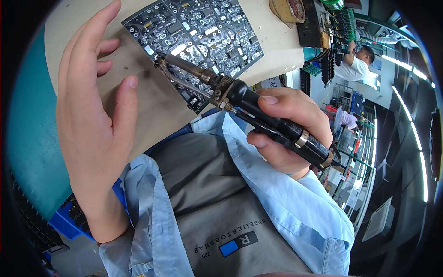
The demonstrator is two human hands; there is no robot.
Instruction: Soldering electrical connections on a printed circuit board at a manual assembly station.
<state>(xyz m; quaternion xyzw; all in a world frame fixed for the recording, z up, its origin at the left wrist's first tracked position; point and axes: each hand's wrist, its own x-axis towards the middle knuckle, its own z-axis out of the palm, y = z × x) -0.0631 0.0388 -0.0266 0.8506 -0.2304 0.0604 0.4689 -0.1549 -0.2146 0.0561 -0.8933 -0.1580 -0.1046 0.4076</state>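
My right hand (pixel 307 113) is wrapped round the black handle of a soldering iron (pixel 249 99). A thin metal tube runs along the iron's side toward its tip. That tip points up and left, over the left edge of a black circuit board (pixel 210 39) crowded with small parts; whether it touches cannot be told. To the left, my left hand (pixel 94 106) is raised with its fingers stretched and the thumb apart, holding nothing. The board lies on a tan work surface (pixel 157 111) beyond my body.
A round sponge in a holder (pixel 290 10) stands at the back, near a green spool (pixel 333 3). Several upright boards (pixel 341 30) fill a rack at the right. A co-worker (pixel 354 67) sits beyond it. A blue bin (pixel 69 224) is low at the left.
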